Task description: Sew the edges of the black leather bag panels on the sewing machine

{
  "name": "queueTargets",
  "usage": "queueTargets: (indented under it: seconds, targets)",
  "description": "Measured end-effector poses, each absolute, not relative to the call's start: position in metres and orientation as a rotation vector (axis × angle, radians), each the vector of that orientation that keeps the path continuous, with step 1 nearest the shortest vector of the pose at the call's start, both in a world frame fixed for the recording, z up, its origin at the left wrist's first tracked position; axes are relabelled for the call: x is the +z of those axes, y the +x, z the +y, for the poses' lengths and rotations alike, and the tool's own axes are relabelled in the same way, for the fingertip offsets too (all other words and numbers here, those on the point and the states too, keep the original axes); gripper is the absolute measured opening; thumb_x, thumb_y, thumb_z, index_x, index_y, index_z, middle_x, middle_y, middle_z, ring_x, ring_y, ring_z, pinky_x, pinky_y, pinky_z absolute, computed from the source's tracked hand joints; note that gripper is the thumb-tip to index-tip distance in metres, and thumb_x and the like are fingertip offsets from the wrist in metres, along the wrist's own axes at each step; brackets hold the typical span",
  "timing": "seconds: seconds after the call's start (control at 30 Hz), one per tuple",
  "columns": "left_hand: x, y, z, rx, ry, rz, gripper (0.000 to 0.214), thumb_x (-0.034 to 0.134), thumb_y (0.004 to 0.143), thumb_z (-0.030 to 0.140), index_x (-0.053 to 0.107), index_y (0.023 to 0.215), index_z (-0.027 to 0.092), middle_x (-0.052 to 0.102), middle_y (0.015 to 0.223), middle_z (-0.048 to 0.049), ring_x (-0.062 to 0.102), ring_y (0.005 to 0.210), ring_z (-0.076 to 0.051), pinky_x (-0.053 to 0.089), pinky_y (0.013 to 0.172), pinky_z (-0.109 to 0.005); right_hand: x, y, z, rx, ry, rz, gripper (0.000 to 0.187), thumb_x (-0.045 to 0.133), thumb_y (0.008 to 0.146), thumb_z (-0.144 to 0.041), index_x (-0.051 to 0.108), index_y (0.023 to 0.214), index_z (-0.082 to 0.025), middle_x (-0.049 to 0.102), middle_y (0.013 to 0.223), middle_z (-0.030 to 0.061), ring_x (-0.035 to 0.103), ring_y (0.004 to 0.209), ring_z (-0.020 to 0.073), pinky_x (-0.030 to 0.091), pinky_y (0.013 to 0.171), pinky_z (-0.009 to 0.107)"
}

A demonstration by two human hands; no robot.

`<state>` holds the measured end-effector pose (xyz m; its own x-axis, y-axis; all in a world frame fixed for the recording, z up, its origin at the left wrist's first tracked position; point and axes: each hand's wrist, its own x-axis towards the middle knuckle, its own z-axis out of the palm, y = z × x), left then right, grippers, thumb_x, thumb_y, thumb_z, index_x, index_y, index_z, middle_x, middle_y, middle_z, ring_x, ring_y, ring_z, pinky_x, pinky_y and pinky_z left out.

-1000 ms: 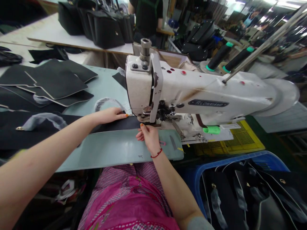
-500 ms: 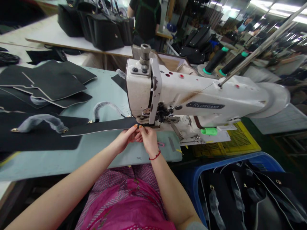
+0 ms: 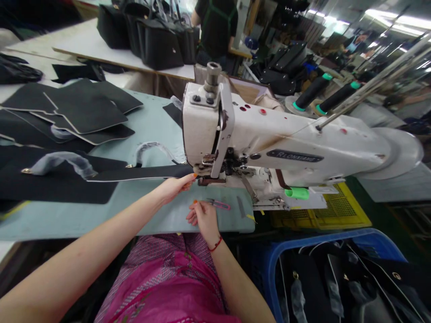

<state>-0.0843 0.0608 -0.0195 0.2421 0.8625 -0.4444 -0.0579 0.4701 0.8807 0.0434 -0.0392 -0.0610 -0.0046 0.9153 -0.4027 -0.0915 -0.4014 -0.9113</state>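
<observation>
Black, flat, pale-edged panel [image 3: 148,172], centre-left of the frame, seems at the stitching step under the white metal sewing machine [image 3: 249,128], left hand [image 3: 173,187] pinching its edge, right hand [image 3: 204,218] half-curled, hold unclear, steady alignment apparently needed next

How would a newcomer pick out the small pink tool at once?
Find the white sewing machine, then the pale tabletop on its near side. The pink tool, perhaps snips, lies there by the right hand. Its bright pink handle sets it apart from the dull grey patch to its right.
</observation>
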Motion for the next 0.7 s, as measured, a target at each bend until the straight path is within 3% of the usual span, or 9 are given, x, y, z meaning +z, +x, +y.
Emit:
queueTargets:
  seconds: [0.33,0.53,0.7]
  targets:
    - [-0.025,-0.081,0.064,0.860,0.798,1.177,0.046,0.081,0.056,0.054,0.058,0.061,0.015,0.049,0.061,0.0004,0.042,0.059,-0.011,0.035,0.059,-0.027,-0.098,0.045,-0.055,1.566,-1.498,-1.045,0.038,0.049,0.090,-0.049,0.061,0.077,-0.016,0.064,0.056,0.0015,0.056,0.043,0.0093,0.039,0.039,0.016]
    - [-0.028,-0.076,0.059,0.931,0.829,1.153,0.050,0.078,0.062,0.057,0.049,0.054,0.017,0.039,0.057,0.0043,0.034,0.054,-0.009,0.033,0.057,-0.027,-0.099,0.047,-0.056,1.552,-1.456,-1.089,0.038,0.048,0.091,-0.049,0.062,0.078,-0.016,0.065,0.058,0.0019,0.057,0.045,0.0096,0.041,0.040,0.016]
    - [-0.027,-0.066,0.052,1.037,0.785,1.248,0.048,0.078,0.060,0.058,0.053,0.057,0.016,0.042,0.055,0.0031,0.038,0.054,-0.010,0.034,0.057,-0.029,-0.094,0.047,-0.057,1.536,-1.474,-1.112,0.037,0.050,0.090,-0.050,0.062,0.077,-0.017,0.065,0.059,0.0012,0.057,0.046,0.0100,0.043,0.042,0.017]
